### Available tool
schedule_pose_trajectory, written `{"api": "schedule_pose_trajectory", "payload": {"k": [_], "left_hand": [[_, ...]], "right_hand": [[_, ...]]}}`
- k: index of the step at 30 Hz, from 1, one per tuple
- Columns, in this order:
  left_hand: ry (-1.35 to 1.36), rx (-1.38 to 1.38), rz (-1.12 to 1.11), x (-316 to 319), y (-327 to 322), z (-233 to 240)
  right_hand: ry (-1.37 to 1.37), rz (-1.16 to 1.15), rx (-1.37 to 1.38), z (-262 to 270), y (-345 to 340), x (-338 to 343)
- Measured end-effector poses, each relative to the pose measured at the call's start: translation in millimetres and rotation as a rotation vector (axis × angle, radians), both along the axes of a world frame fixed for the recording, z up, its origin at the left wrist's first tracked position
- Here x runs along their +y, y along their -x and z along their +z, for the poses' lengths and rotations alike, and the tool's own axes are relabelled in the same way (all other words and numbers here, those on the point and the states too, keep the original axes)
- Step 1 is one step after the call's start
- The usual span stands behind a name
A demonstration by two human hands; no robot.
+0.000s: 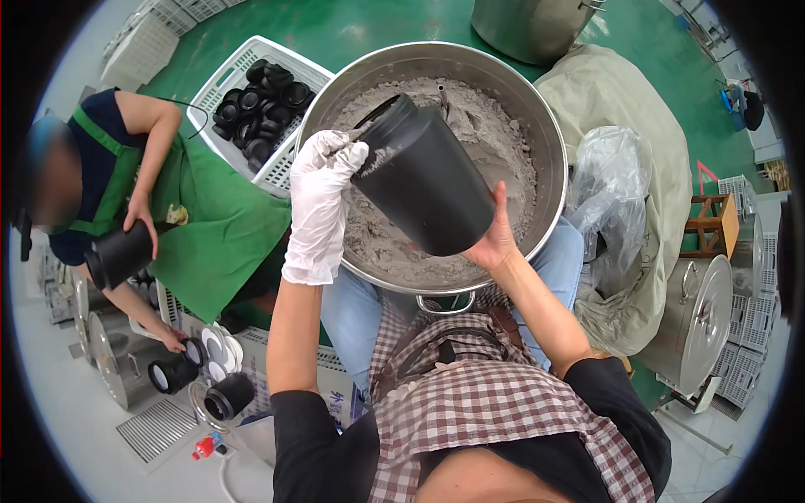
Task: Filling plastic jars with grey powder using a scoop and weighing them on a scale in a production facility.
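Note:
A matte black jar (pixel 427 182) is held tilted over a large steel pot (pixel 556 157) of grey-beige powder (pixel 434 270). My left hand (pixel 327 188), in a white glove, is at the jar's neck, its fingers pinched at the rim; whether a cloth or tool is between them cannot be told. Light powder marks the jar's shoulder beside the glove. Bare, my right hand (pixel 494 236) supports the jar by its base. The jar's mouth faces up and left, its inside mostly hidden. A thin metal handle (pixel 443 100) sticks up from the powder behind the jar.
At upper left, a white plastic basket (pixel 273 176) holds several black lids (pixel 248 100). A co-worker in a green apron (pixel 201 220) holds another black jar (pixel 122 254) at left. Clear plastic bags (pixel 610 182) lie on a pale sheet (pixel 660 144) at right. Another steel pot (pixel 534 25) stands beyond.

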State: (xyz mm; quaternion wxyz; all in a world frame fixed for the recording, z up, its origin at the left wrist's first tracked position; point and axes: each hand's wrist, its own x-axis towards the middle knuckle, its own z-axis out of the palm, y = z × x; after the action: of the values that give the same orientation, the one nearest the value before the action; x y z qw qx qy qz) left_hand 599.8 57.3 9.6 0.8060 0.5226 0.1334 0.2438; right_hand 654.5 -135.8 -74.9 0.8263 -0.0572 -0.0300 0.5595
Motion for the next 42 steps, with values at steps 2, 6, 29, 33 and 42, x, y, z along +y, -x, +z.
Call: {"api": "schedule_pose_trajectory", "payload": {"k": [2,6,29,33,42], "left_hand": [[0.059,-0.016,0.023,0.4,4.4,-12.2],[-0.012,0.034,-0.001,-14.6,8.5,-20.8],[-0.337,-0.176,-0.138,-33.4,22.4,2.6],[-0.826,-0.175,-0.096,-58.7,48.9,28.6],[-1.521,-0.026,0.072,-60.5,110.3,68.7]], "right_hand": [[0.197,-0.108,0.055,12.9,9.2,-2.2],[0.25,-0.168,0.041,12.6,16.9,-12.2],[-0.064,-0.152,0.14,-5.1,22.3,-0.5],[-0.159,-0.206,-0.021,3.5,34.7,12.5],[-0.199,-0.06,0.234,17.6,68.4,23.8]]}}
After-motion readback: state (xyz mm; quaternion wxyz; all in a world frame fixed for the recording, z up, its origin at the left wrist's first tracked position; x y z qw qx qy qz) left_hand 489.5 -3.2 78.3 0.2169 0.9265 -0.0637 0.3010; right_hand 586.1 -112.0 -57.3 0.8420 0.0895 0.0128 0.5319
